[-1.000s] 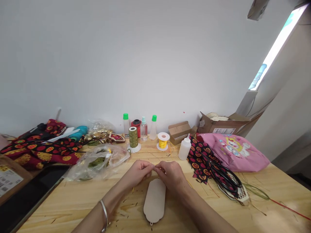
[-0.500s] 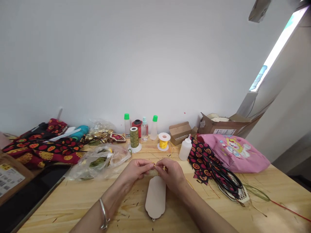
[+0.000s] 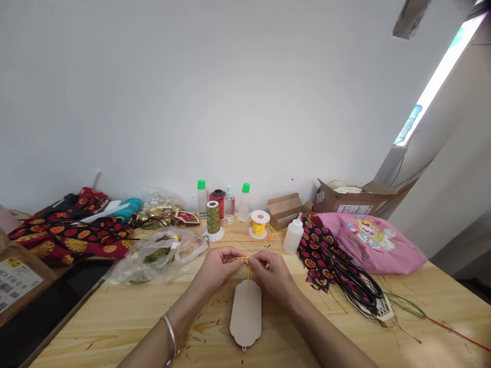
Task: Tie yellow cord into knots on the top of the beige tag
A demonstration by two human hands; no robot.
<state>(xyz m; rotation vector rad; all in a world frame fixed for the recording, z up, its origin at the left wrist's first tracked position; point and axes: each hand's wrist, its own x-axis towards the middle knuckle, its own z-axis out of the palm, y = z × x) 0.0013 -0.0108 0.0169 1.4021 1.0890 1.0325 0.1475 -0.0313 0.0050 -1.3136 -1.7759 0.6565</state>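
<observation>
Yellow cord [image 3: 249, 274] runs between my two hands and hangs down over the top of a pale, scallop-ended plaque [image 3: 246, 314]. My left hand [image 3: 220, 266] pinches the cord from the left, thumb and forefinger together. From the right, my right hand [image 3: 271, 271] pinches the same cord close by, the fingertips of both hands almost meeting. The plaque lies on the wooden table below my hands, with a small loop at its near end. Behind my hands stands the spool of yellow cord [image 3: 260, 225]. Exactly how the cord is looped at my fingertips is too small to tell.
A white squeeze bottle [image 3: 293, 235] and a green thread cone [image 3: 213, 220] stand behind my hands. Plastic bags [image 3: 164, 253] lie left; patterned fabric [image 3: 316, 250], black-handled scissors [image 3: 356, 286] and a pink bag [image 3: 372, 240] lie right. Cardboard boxes [image 3: 284, 209] line the wall.
My hands have shifted slightly, the right one opening its grip outward a little. More yellow cord now shows between my fingers, with strands hanging onto the plaque.
</observation>
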